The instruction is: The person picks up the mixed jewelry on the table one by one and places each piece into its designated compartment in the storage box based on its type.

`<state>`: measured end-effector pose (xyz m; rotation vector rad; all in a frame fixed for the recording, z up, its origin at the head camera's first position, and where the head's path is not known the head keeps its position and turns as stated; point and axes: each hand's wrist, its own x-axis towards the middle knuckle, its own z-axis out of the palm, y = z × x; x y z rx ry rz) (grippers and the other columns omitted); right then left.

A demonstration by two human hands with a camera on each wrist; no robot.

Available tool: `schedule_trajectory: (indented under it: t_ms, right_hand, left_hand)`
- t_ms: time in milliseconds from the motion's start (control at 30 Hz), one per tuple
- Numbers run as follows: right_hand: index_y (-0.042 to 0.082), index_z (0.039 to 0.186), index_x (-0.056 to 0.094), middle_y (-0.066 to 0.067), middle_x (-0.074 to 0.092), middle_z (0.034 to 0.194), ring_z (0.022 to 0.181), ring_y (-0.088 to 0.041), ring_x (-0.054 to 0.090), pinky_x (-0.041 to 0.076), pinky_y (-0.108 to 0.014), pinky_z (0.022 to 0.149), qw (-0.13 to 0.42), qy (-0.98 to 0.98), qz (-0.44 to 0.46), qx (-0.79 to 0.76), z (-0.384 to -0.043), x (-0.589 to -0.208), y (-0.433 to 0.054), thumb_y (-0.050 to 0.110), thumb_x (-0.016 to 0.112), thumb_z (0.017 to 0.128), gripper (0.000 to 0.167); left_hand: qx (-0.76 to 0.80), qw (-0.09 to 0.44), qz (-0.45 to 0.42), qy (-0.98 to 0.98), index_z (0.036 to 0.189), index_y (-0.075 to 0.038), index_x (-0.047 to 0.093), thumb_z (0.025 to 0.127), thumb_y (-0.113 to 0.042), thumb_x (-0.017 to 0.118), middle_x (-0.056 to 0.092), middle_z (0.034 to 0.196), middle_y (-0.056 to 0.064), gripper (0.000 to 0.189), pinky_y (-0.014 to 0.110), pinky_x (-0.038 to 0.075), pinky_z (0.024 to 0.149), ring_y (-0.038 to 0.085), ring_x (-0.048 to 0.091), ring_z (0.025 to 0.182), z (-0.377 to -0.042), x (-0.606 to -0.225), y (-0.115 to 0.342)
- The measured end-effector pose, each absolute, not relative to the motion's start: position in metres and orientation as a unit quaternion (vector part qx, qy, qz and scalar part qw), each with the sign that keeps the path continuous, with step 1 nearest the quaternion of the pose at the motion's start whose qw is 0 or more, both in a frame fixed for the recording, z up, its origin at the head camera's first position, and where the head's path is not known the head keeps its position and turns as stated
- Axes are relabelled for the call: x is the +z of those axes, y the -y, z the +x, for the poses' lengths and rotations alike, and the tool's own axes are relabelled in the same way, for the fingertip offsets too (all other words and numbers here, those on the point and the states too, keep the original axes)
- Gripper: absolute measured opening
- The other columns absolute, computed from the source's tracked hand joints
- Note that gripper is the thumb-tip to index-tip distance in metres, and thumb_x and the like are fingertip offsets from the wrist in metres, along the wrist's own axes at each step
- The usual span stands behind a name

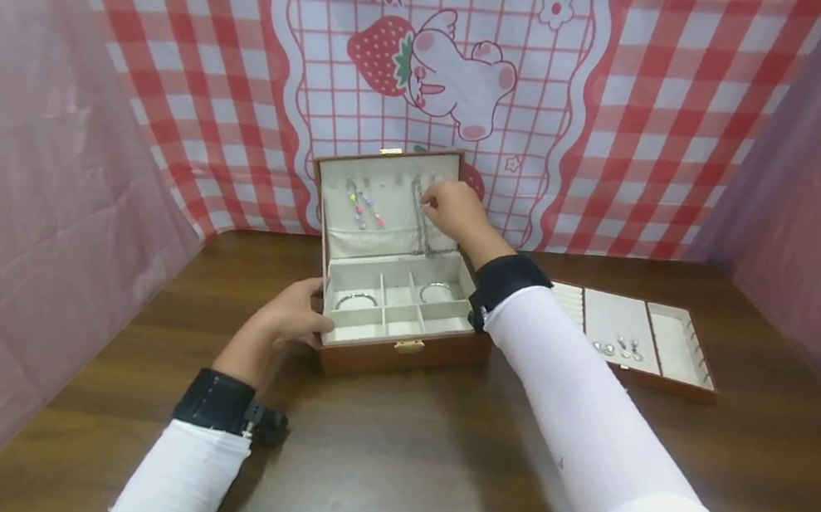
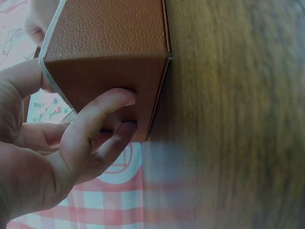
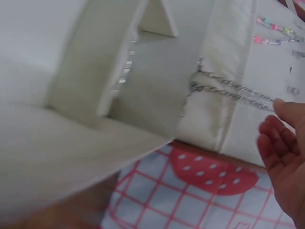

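Note:
An open brown jewelry box [image 1: 403, 361] with a cream lining stands on the table, its lid tilted back. A silver chain necklace [image 3: 233, 86] hangs down the inside of the lid. My right hand [image 1: 456, 211] is at that chain near the lid's right side, and its thumb and fingertips pinch the strand. On the box's left side, my left hand [image 2: 52, 143] grips the wall, with one digit over the rim and fingers against the brown leather-like outside. A colorful beaded necklace [image 1: 358, 205] hangs on the lid's left. Two silver bracelets [image 1: 357, 295] lie in separate rear compartments.
A shallow jewelry tray [image 1: 687, 343] with several earrings [image 1: 626, 345] sits to the right, partly behind my right forearm. Behind the box hangs a red checked cloth [image 1: 198, 58] with strawberry prints. Pink cloth [image 1: 34, 191] borders the wooden table [image 1: 373, 469] at both sides.

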<state>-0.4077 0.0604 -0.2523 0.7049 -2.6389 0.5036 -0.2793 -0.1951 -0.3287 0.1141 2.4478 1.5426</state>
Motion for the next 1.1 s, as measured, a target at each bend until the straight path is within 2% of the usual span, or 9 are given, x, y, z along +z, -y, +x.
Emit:
schedule_trajectory:
  t_ms: [167,300,400,500,567,667,800,967,1100]
  right_hand:
    - [-0.007,0.112,0.066,-0.022,0.066,0.107,0.103,-0.035,0.061,0.048,-0.042,0.093,0.120,0.943,0.245,0.191,-0.404,-0.264,-0.077,0.002,0.060,0.090,0.025]
    - [-0.008,0.113,0.065,-0.022,0.066,0.109,0.105,-0.035,0.060,0.048,-0.043,0.093,0.083,0.952,0.222,0.192,-0.404,-0.278,-0.083,0.002,0.059,0.090,0.026]
    - [-0.008,0.088,0.066,-0.017,0.065,0.085,0.084,-0.030,0.060,0.050,-0.040,0.081,0.062,0.960,0.203,0.181,-0.404,-0.286,-0.080,0.005,0.058,0.090,0.015]
    - [-0.001,0.072,0.058,-0.011,0.059,0.075,0.073,-0.026,0.055,0.050,-0.040,0.076,0.050,0.970,0.180,0.157,-0.403,-0.289,-0.070,0.014,0.062,0.091,0.025]
    - [0.000,0.077,0.060,-0.013,0.062,0.081,0.077,-0.028,0.057,0.050,-0.041,0.080,0.036,0.976,0.158,0.147,-0.402,-0.289,-0.061,0.023,0.066,0.091,0.027]
    - [-0.001,0.099,0.067,-0.017,0.067,0.107,0.099,-0.033,0.061,0.048,-0.044,0.093,0.021,0.984,0.126,0.126,-0.399,-0.290,-0.048,0.035,0.068,0.090,0.037]
    - [0.001,0.110,0.069,-0.019,0.064,0.118,0.110,-0.037,0.058,0.051,-0.046,0.090,0.030,0.990,0.068,0.116,-0.399,-0.298,-0.032,0.043,0.068,0.088,0.047]
    - [0.001,0.111,0.070,-0.021,0.064,0.117,0.106,-0.037,0.060,0.056,-0.046,0.078,0.064,0.991,0.022,0.115,-0.403,-0.309,-0.022,0.022,0.059,0.094,0.029]
    - [-0.001,0.106,0.069,-0.020,0.066,0.113,0.102,-0.035,0.063,0.056,-0.045,0.078,0.069,0.988,0.026,0.137,-0.406,-0.311,-0.020,0.005,0.048,0.095,0.025]
  left_hand:
    - [0.527,0.121,0.037,-0.841,0.150,0.005,0.021,0.081,0.013,0.057,0.039,0.133,0.034,0.079,0.041,0.059,0.062,0.031,0.062,0.079,-0.281,-0.326,0.195]
    - [0.530,0.123,0.035,-0.838,0.150,0.006,0.021,0.080,0.013,0.057,0.039,0.133,0.035,0.080,0.042,0.059,0.064,0.030,0.063,0.078,-0.280,-0.328,0.197]
    - [0.534,0.125,0.034,-0.835,0.150,0.006,0.021,0.079,0.013,0.056,0.040,0.132,0.035,0.080,0.042,0.059,0.064,0.031,0.063,0.078,-0.279,-0.330,0.197]
    - [0.533,0.125,0.036,-0.836,0.151,0.005,0.020,0.080,0.013,0.057,0.039,0.133,0.035,0.080,0.041,0.059,0.064,0.031,0.062,0.078,-0.278,-0.331,0.197]
    - [0.532,0.124,0.036,-0.837,0.150,0.005,0.021,0.079,0.012,0.057,0.039,0.133,0.035,0.080,0.041,0.059,0.063,0.030,0.062,0.078,-0.278,-0.331,0.196]
    - [0.533,0.121,0.036,-0.837,0.150,0.006,0.022,0.079,0.013,0.057,0.040,0.131,0.035,0.080,0.041,0.059,0.062,0.029,0.062,0.076,-0.278,-0.331,0.195]
    - [0.531,0.117,0.035,-0.839,0.149,0.006,0.023,0.079,0.013,0.057,0.040,0.131,0.034,0.079,0.042,0.059,0.062,0.029,0.061,0.075,-0.278,-0.330,0.194]
    - [0.525,0.124,0.034,-0.841,0.149,0.006,0.023,0.078,0.013,0.058,0.041,0.131,0.034,0.079,0.043,0.059,0.063,0.030,0.061,0.077,-0.277,-0.330,0.192]
    - [0.519,0.117,0.034,-0.846,0.149,0.007,0.023,0.078,0.013,0.058,0.042,0.129,0.034,0.080,0.042,0.059,0.062,0.029,0.062,0.076,-0.277,-0.328,0.191]
